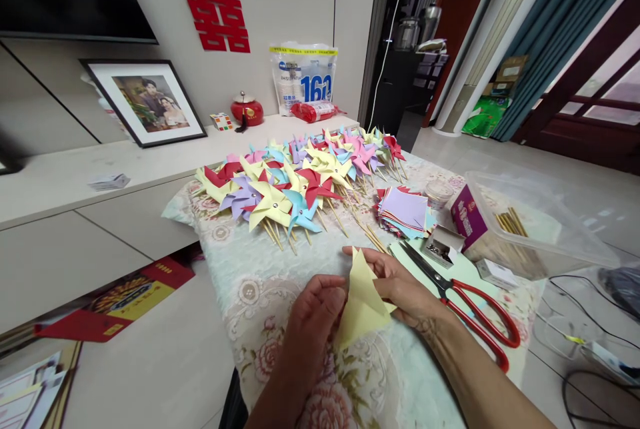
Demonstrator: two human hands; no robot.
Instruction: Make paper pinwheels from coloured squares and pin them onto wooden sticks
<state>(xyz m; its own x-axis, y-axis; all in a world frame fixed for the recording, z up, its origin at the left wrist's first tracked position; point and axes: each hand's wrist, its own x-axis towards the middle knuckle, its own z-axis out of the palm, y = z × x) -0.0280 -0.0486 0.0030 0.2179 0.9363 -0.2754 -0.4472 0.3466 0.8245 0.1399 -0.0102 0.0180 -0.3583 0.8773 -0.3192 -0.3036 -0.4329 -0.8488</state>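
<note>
A pale yellow sheet of paper [364,309], partly folded over, is held up above the near part of the table. My left hand [320,309] has its fingers curled at the paper's left edge. On the other side, my right hand [400,282] pinches the paper, its index finger stretched behind the top corner. Just right of that hand lie scissors [450,286] with red handles. Many finished paper pinwheels [275,205] on wooden sticks are spread across the far side. Beyond my right hand sits a stack of coloured paper squares [404,208].
A small open box of metal pins [443,246] stands near the scissors, beside a closed white box [497,274]. The clear plastic bin [550,249] at the right holds wooden sticks [511,222]. Behind the table runs a white cabinet [165,166] with a framed photo [145,102].
</note>
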